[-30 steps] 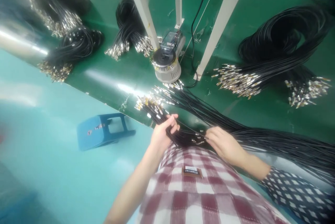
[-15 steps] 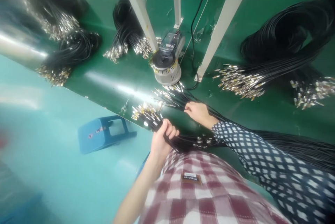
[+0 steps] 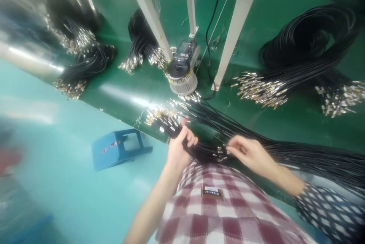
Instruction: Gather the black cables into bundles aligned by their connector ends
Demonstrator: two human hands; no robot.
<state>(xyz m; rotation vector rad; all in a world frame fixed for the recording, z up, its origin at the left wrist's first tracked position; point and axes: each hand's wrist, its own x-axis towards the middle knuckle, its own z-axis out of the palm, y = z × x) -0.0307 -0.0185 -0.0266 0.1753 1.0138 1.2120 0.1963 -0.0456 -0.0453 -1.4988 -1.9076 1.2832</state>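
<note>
My left hand is wrapped round a bundle of black cables, whose silver and yellowish tips fan out to the upper left. Its index finger sticks up beside the tips. To the right, my right hand pinches a single thin black cable, which slants up and left from the fingertips. Just left of those fingertips lie several silver cable ends, on the dark cables near my checked apron. Behind both hands, more loose cables stretch from the machine's foot toward the right edge.
A round grey-and-black machine stands on the green table between white posts. Coiled cable bundles lie at left, back and right. A blue stool is on the floor beside the table edge.
My right hand has moved right and toward my body, away from the loose cable tips, drawing a thin cable along. My left hand keeps its bundle, its index finger now raised.
</note>
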